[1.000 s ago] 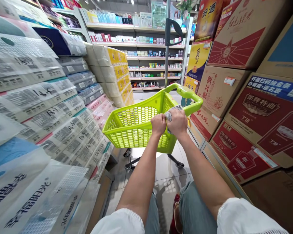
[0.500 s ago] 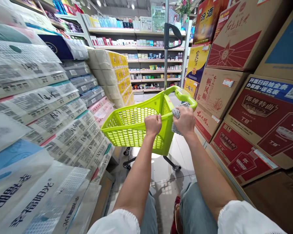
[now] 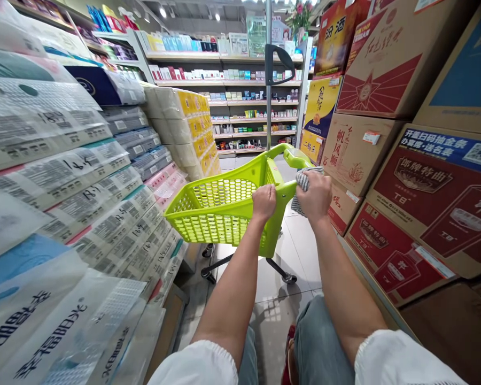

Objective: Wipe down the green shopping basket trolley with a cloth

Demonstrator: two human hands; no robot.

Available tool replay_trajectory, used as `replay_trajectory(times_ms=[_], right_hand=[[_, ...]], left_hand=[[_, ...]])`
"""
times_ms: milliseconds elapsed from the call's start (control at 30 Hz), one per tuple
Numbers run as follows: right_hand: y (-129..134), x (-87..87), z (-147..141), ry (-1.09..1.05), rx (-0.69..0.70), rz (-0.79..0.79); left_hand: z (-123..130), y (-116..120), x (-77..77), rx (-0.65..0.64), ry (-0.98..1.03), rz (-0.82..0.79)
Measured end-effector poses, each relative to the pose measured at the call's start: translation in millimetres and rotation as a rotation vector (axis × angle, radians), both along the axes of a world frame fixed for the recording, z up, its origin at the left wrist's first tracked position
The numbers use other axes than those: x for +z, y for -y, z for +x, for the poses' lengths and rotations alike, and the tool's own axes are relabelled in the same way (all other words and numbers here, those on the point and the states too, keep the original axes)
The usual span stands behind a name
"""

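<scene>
A bright green shopping cart [image 3: 212, 214] with a perforated basket stands sideways in front of me, its handle toward the right. My left hand [image 3: 264, 202] is closed over the cart's near rim, close to the handle end. In my right hand [image 3: 316, 193] is a grey-and-white striped cloth [image 3: 302, 187], bunched against the green handle. The fingers wrap round the cloth. The basket shows nothing inside through its open top.
Stacked tissue packs [image 3: 104, 198] line the left side, with yellow-and-white packs [image 3: 184, 128] beyond. Liquor cartons [image 3: 420, 176] rise on the right. Product shelves [image 3: 224, 83] stand ahead, behind a metal pole [image 3: 269, 107] with a dark grey handle.
My left hand has shifted right along the cart's rim. My right hand has moved right and slightly up with the cloth. The cart's handle end has turned a little.
</scene>
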State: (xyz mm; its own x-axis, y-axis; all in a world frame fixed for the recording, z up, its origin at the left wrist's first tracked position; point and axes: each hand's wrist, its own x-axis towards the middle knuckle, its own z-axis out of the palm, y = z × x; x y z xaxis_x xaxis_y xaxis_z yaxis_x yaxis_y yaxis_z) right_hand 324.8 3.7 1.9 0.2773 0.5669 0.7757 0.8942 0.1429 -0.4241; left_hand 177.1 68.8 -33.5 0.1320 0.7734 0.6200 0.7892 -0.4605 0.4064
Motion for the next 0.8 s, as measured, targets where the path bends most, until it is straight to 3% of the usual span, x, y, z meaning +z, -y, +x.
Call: replay_trajectory(times_ms=[100, 333, 433, 600, 800], right_hand=[[0.2, -3.5, 2.1, -0.045, -0.04, 0.041], [-6.5, -25.7, -39.9, 0.199, 0.126, -0.027], [-4.0, -21.0, -25.2, 0.183, 0.119, -0.022], [3.8, -7.7, 0.0, -0.04, 0.027, 0.007], [4.3, -15.7, -38.5, 0.127, 0.181, -0.075]], left_hand=[[3.5, 1.0, 0.8, 0.04, 0.014, -0.002], [1.3, -3.0, -0.4, 0.043, -0.02, 0.005], [-2.5, -2.6, 0.3, 0.04, -0.013, 0.012], [-1.2, 0.2, 3.2, 0.056, -0.006, -0.033], [-1.7, 0.9, 4.0, 0.06, -0.02, -0.039]])
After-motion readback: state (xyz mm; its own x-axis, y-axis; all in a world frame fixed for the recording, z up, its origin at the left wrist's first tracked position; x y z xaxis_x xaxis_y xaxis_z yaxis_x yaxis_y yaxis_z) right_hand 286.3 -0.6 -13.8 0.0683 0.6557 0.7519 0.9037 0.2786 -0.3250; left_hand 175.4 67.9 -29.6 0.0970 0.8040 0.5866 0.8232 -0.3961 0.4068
